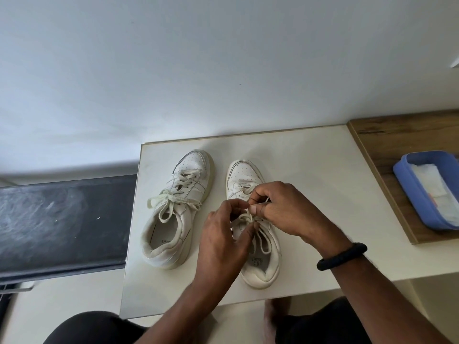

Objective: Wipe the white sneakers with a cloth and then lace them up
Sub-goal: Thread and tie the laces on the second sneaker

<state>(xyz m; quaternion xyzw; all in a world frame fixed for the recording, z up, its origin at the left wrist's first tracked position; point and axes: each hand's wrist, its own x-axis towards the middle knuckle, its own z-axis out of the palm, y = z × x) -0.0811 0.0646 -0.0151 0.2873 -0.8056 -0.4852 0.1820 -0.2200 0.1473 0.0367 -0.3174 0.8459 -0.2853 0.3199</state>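
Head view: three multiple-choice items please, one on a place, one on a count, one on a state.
1. Where does the blue tray sit? A. on the wooden surface at the right; B. between the sneakers; C. on the floor.
2. How many sneakers stand on the white table? A. one; B. two; C. three.
3. The left sneaker's laces are: A. missing; B. hanging untied; C. tied in a bow.
1 A: it lies on wood beyond the table's right edge. 2 B: a pair stands side by side. 3 C: its bow shows, while the left hand and right hand pinch the right sneaker's laces.
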